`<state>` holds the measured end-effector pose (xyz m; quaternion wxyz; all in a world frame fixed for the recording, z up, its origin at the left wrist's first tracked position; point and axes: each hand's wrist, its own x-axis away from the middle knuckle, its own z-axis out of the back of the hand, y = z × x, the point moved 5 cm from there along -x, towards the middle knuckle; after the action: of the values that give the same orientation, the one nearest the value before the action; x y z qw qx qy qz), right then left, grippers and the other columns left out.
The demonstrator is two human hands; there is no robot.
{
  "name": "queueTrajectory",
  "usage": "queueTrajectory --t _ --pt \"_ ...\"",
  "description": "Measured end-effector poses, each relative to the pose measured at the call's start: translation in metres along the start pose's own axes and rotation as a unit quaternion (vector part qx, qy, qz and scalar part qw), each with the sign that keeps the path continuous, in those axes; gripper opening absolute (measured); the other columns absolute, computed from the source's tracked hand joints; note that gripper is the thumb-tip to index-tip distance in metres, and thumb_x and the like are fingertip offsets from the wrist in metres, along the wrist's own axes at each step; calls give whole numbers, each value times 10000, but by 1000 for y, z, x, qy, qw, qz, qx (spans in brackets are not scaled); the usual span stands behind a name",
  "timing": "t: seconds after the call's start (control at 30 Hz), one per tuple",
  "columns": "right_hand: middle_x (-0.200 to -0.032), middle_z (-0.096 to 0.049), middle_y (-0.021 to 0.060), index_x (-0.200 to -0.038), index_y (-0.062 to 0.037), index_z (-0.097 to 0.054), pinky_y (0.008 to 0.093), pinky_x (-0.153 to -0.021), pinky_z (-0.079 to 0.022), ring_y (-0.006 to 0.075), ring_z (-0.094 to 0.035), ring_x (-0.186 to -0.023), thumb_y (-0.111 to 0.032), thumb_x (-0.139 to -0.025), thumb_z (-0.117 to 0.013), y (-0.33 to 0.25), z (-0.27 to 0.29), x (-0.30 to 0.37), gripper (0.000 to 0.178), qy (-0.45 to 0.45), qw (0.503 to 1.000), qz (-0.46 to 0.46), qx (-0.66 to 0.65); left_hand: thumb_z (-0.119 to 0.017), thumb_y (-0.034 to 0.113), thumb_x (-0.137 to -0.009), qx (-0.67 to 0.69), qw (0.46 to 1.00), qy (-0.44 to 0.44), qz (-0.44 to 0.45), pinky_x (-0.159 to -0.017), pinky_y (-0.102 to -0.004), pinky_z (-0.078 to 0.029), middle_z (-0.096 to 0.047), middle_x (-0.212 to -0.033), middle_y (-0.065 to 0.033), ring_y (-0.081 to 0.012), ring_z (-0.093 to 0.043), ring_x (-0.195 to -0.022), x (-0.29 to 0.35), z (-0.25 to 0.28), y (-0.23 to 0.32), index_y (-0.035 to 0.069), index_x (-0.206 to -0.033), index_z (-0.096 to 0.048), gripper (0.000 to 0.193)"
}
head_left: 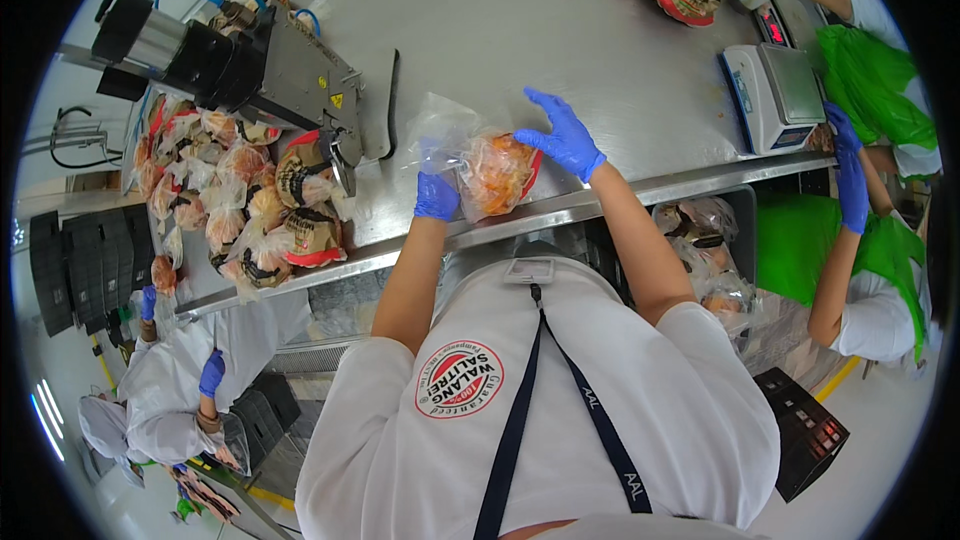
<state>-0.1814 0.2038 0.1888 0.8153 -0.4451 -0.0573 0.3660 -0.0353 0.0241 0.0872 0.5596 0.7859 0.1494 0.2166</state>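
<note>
A clear plastic bag of orange-red food (497, 175) rests near the front edge of the steel table, its loose end spreading up to the left. My left hand (437, 195), in a blue glove, grips the bag at its left side; the plastic partly covers the fingers. On the other side, my right hand (565, 135), also gloved in blue, has its fingers spread, with the thumb at the bag's upper right. To the left of the bag stands a grey machine (310, 80) with a curved metal arm and blue hoses.
Many filled bags (245, 195) are heaped on the table's left. A white scale (775, 95) sits at the right, near co-workers in green aprons. More bags fill a dark crate (740, 230) below the table edge. Another person in white (200, 400) works at the lower left.
</note>
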Motion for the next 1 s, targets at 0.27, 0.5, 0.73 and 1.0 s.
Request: queueTrajectory --t 0.27,0.5,0.73,1.0 --pt "-935 -580 177 -961 -24 -570 386 -780 -452 291 -571 -869 -365 -830 -605 -6 -57 -16 366 -119 989 -90 -9 -445 524 -889 237 950 158 128 -992 -383 -370 -486 -1248 -145 -260 -479 -1131 38 18 -38 -14 -1300 -350 684" --pt "-713 -512 -7 -824 -51 -558 255 -638 -416 129 -479 -653 -143 -803 -664 48 -62 19 141 -32 929 -190 -315 -738 236 -763 -68 956 179 223 -661 -237 -490 -538 -895 -71 -134 -538 -723 94 -11 -6 -14 -1011 -455 451" --pt "-735 -487 -53 -806 -69 -565 214 -605 -375 55 -438 -672 -110 -809 -657 41 -60 34 100 51 838 -249 -483 -661 96 -815 196 942 160 220 -680 -221 -518 -560 -863 -71 -132 -566 -718 60 -5 -12 -9 -943 -499 232" --pt "-752 -498 -43 -832 -66 -566 204 -629 -395 55 -454 -683 -77 -814 -633 24 -56 49 70 -78 845 -235 -474 -564 -3 -824 -100 986 -33 131 -661 -252 -521 -586 -813 -100 -167 -587 -748 27 7 1 -8 -875 -557 51"
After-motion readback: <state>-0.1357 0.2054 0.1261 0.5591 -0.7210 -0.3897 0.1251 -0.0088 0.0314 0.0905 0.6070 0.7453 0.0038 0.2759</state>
